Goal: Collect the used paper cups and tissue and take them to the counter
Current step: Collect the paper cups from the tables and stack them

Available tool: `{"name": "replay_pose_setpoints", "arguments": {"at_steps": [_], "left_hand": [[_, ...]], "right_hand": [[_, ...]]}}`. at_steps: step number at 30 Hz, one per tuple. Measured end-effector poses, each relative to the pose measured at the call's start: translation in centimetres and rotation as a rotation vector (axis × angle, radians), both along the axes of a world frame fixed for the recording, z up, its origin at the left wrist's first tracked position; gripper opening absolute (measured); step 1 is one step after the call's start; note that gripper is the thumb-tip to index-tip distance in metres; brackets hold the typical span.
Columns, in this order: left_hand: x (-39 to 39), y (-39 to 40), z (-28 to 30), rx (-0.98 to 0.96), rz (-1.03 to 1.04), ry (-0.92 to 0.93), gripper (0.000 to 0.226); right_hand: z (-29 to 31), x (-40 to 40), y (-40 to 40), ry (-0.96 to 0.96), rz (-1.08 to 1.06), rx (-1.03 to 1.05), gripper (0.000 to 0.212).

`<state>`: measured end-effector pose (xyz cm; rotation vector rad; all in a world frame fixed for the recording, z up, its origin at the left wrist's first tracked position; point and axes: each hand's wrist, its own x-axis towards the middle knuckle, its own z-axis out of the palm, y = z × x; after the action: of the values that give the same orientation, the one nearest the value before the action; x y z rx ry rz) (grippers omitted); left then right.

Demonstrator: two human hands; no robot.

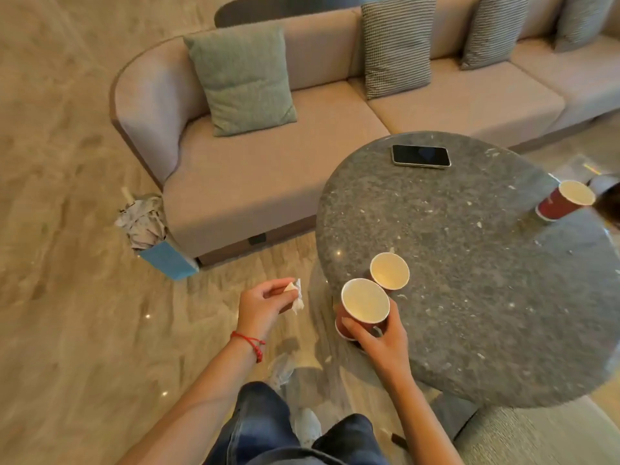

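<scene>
Three red paper cups show around the round stone table [469, 263]. The right hand [382, 344] wraps its thumb and fingers round the near cup [364, 305] at the table's near-left edge; the hand covers most of that cup's lower wall, and whether its base touches the tabletop cannot be told. A second cup [390, 271] stands upright just behind it, so close that the two rims seem to meet. Both look pale inside, and no liquid can be made out. The far cup [565, 199] stands well apart at the right edge of the table, next to a dark blurred shape cut off by the frame.

The left hand [265, 302], with a red cord on its wrist, hangs over the floor left of the table and pinches a crumpled white tissue [297, 295] between thumb and fingertips; part of the tissue is hidden in the fingers.

A dark phone [421, 156] lies flat, screen up, on the far side of the table. Behind runs a beige sofa [268, 169] with a green cushion [243, 82] and patterned ones beyond it, the last cut off at the right. A blue bag [161, 250] stuffed with crumpled paper stands on the floor against the sofa's near corner. Below, jeans and a pale shoe show, with a blurred clear thing beside them that is too smeared to name. No counter is in view.
</scene>
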<state>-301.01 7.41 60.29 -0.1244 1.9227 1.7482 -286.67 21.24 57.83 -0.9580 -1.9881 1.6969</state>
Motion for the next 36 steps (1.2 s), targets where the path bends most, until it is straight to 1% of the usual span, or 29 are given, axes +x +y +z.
{"name": "replay_pose_setpoints", "arguments": {"at_steps": [7,14,17,22,25,28,36], "left_hand": [[-5.5,6.7,-0.9,0.002,-0.378,-0.03,0.026],[-8.4,10.6,-1.2,0.008,-0.624,-0.042,0.026],[-8.8,11.5,-1.2,0.014,-0.674,-0.05,0.025],[-9.2,12.3,-1.2,0.01,-0.7,-0.052,0.026],[-9.2,12.5,-1.2,0.003,-0.688,-0.055,0.026],[-9.1,12.1,-1.3,0.007,-0.692,-0.056,0.024],[-9.2,11.4,-1.6,-0.027,-0.651,-0.056,0.025]], "right_hand": [[0.6,-0.7,0.3,-0.007,-0.327,0.023,0.06],[1.7,-1.9,-0.6,-0.005,-0.568,0.066,0.06],[2.4,-2.7,0.1,0.011,-0.638,0.098,0.059],[3.0,-3.9,2.6,0.03,-0.695,0.117,0.066],[2.4,-4.4,3.9,0.04,-0.668,0.107,0.061],[1.5,-4.7,4.5,0.018,-0.652,0.139,0.059],[-0.9,-4.7,5.1,-0.047,-0.609,0.114,0.064]]}}
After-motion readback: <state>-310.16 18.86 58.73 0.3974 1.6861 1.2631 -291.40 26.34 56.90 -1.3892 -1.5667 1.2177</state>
